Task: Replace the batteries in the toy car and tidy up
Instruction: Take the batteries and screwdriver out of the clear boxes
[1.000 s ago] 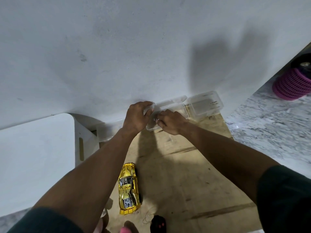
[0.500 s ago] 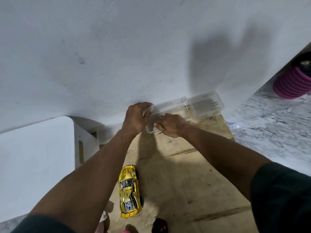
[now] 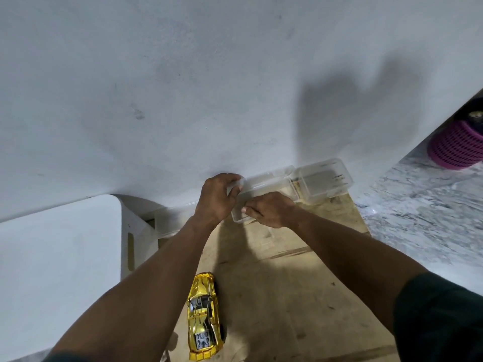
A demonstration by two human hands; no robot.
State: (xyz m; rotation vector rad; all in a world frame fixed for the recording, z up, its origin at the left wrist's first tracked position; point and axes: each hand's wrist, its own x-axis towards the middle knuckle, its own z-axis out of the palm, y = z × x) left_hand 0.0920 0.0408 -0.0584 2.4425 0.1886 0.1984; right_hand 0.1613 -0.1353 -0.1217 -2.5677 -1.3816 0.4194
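On the plywood board (image 3: 287,296), a shiny gold toy car (image 3: 203,317), roof up.

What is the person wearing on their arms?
Dark short sleeves: the right sleeve shows wide, the left sleeve only as a sliver at the bottom edge. Below them both arms are bare. The left grip and right grip wear no gloves, and no watch shows.
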